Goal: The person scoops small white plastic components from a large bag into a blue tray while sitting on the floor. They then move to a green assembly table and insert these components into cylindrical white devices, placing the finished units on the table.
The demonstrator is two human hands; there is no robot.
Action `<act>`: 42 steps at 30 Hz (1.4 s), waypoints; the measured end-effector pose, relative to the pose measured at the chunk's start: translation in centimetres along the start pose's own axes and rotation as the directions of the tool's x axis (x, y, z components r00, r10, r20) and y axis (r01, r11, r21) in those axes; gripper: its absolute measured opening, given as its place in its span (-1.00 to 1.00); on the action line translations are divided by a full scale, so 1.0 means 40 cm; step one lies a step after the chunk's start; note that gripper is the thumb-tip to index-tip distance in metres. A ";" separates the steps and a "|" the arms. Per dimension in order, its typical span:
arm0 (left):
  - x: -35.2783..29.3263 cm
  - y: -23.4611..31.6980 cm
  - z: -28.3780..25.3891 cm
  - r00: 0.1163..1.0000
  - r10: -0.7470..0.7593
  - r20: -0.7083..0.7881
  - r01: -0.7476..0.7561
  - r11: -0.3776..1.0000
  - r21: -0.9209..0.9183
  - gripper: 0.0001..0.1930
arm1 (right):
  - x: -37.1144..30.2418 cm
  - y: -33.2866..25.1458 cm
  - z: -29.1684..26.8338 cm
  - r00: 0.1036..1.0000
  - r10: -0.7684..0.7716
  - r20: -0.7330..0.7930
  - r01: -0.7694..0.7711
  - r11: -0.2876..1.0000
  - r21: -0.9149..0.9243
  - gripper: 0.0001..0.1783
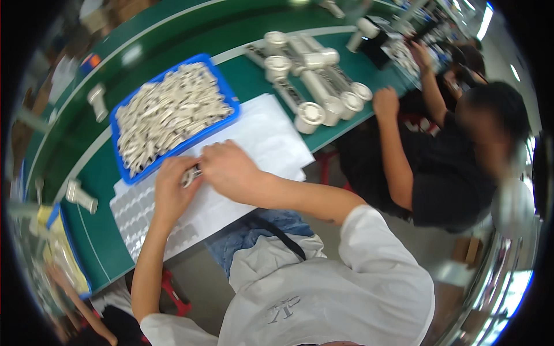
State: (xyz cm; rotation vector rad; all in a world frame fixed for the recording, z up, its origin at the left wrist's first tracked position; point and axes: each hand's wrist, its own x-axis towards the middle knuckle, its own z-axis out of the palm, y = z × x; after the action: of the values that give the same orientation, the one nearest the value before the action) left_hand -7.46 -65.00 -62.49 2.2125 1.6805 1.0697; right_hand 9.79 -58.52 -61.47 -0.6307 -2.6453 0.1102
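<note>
My left hand (173, 185) is closed around a small off-white plastic part (189, 176), held just in front of the blue tray (218, 74). My right hand (228, 172) meets it from the right, its fingers bent and pressed together at the part's upper end. Whatever those fingertips pinch is hidden. In the tray lies a heap of similar off-white parts (173, 106). Under my hands are white paper sheets (268, 130), and beside my left forearm lies a greyish sheet with rows of rounded labels (134, 214).
Several white cylindrical devices (314, 86) lie grouped at the right on the green table (245, 72). Single white devices lie left, one near the tray (98, 102), another nearer me (81, 196). Co-workers sit at right (461, 167) and lower left (86, 311), beside a yellow-lined bin (81, 277).
</note>
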 end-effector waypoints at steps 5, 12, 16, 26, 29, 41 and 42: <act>-0.033 0.020 0.041 0.979 0.120 -0.164 -0.093 0.982 0.167 -0.56 | -0.012 0.109 0.008 0.999 -0.028 -0.023 0.035 0.900 0.435 -0.76; -0.105 0.093 0.025 0.999 0.024 -0.038 -0.018 0.989 0.146 -0.60 | -0.078 0.115 0.073 0.989 -0.146 0.032 0.075 0.673 0.736 -0.46; -0.086 0.117 0.050 0.985 -0.101 -0.142 0.132 0.964 0.230 -0.34 | -0.090 0.094 0.089 0.985 -0.171 -0.028 0.153 0.782 0.604 -0.42; -0.055 0.101 0.043 0.927 -0.375 0.026 0.369 0.919 0.138 -0.39 | -0.099 0.077 0.125 0.994 -0.030 -0.108 0.085 0.827 0.556 -0.47; -0.047 0.109 0.040 0.906 -0.419 0.054 0.409 0.901 0.144 -0.39 | -0.092 0.092 0.115 0.998 0.031 -0.050 0.012 0.730 0.683 -0.48; -0.084 0.067 -0.009 0.913 -0.399 -0.083 0.401 0.916 0.010 -0.44 | -0.047 0.107 0.062 0.977 0.107 0.186 -0.208 0.264 0.942 -0.33; -0.116 0.064 -0.029 0.870 -0.450 -0.202 0.444 0.893 -0.077 -0.46 | -0.049 0.107 0.065 0.961 0.174 0.213 -0.257 0.292 0.921 -0.37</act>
State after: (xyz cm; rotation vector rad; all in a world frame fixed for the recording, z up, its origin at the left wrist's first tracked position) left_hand -6.72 -70.37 -62.35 1.6033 2.1110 1.2187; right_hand 12.07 -55.51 -65.30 -0.5078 -1.9441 1.6764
